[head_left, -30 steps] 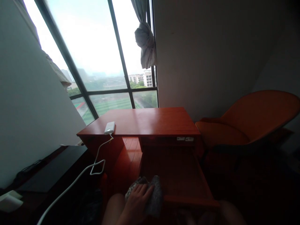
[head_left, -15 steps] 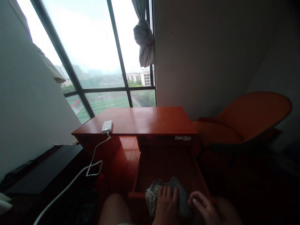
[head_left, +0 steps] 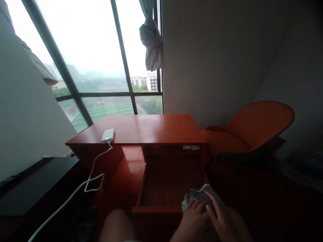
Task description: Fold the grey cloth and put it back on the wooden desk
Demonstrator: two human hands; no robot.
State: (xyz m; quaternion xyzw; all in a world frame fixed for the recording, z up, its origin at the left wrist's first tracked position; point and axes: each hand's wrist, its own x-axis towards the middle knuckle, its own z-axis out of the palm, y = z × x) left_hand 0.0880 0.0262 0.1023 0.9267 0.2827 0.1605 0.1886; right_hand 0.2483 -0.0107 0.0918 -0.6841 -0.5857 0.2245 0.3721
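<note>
A folded grey cloth (head_left: 196, 195) with a pale patterned edge is at the right front of the pulled-out drawer (head_left: 148, 210), above my right leg. Curled fingers of my left hand (head_left: 193, 216) press against its near left side. My right hand (head_left: 221, 215) grips the cloth from the right, thumb and fingers lying along it. The two hands are close together, and the cloth's underside is hidden behind them.
The drawer belongs to a reddish wooden desk (head_left: 151, 129) under the window. A white power bank (head_left: 108, 135) with a white cable (head_left: 73, 195) lies at its left. An orange chair (head_left: 257, 126) stands right, a dark flat surface (head_left: 37, 185) left.
The cloth has moved right, from the drawer's front middle to its right corner, with my left hand on it. My right hand, beside the cloth before, now grips it. The view has shifted slightly.
</note>
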